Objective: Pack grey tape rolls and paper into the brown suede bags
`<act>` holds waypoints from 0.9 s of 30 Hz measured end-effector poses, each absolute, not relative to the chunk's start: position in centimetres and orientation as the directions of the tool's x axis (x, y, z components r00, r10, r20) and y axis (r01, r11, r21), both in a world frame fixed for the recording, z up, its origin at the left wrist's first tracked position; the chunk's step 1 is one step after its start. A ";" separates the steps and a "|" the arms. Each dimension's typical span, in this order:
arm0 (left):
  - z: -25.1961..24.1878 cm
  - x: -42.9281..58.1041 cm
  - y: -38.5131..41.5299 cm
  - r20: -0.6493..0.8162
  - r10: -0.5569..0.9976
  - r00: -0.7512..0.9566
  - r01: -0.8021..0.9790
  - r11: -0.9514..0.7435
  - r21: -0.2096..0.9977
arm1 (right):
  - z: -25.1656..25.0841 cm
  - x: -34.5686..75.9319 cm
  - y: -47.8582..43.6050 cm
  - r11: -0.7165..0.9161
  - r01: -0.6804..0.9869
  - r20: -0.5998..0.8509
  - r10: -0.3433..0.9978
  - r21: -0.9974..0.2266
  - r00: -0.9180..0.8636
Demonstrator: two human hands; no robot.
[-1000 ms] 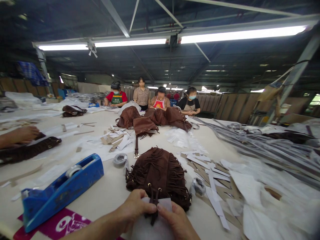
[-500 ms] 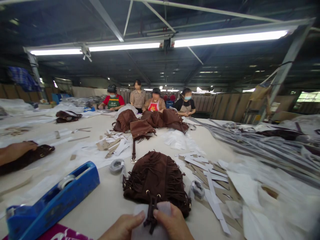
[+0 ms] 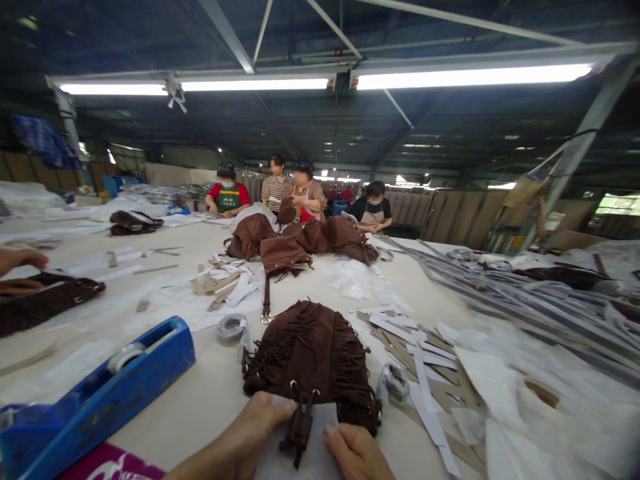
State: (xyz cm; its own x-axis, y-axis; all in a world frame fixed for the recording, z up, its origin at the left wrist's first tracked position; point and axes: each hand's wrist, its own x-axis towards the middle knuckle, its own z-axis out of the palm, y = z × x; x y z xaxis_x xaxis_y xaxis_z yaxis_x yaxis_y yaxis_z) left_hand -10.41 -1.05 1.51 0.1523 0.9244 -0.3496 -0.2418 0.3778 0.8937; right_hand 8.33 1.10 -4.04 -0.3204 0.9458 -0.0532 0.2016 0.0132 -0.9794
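A dark brown fringed drawstring bag [image 3: 313, 347] lies on the table in front of me, with small metal eyelets along its near edge. Its cord ends and brown tassel [image 3: 299, 430] lie over a thin white paper sheet [image 3: 320, 423]. My left hand [image 3: 253, 423] pinches the sheet's left side, thumb close to the cords. On the opposite side my right hand [image 3: 356, 450] grips the sheet between thumb and fingers. The fingers beneath the paper are partly hidden.
A blue tape dispenser [image 3: 115, 393] stands at left. Grey rolls [image 3: 233, 329] and paper strips [image 3: 425, 360] flank the bag. More brown bags [image 3: 285, 257] are piled farther back. A co-worker's hand [image 3: 23, 260] handles another fringed bag at far left; other people stand across the table.
My left hand has moved up the sheet beside the cords. My right thumb has come off the cords to the sheet's right edge. A co-worker opposite now lifts a brown piece.
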 end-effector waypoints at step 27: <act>2.1 -9.3 -0.9 -0.307 0.943 0.131 -0.172 0.327 0.929 | -1.5 6.2 0.7 0.561 0.312 0.412 0.803 -0.767 -0.430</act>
State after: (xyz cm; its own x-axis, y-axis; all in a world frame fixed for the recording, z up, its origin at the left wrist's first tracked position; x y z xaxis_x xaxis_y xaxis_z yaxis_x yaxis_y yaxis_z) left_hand -9.35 -0.90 2.11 0.1311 0.9426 -0.3071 -0.1724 0.3268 0.9292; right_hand 6.20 0.67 -1.51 -0.4298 0.8032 0.4125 0.3119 0.5608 -0.7670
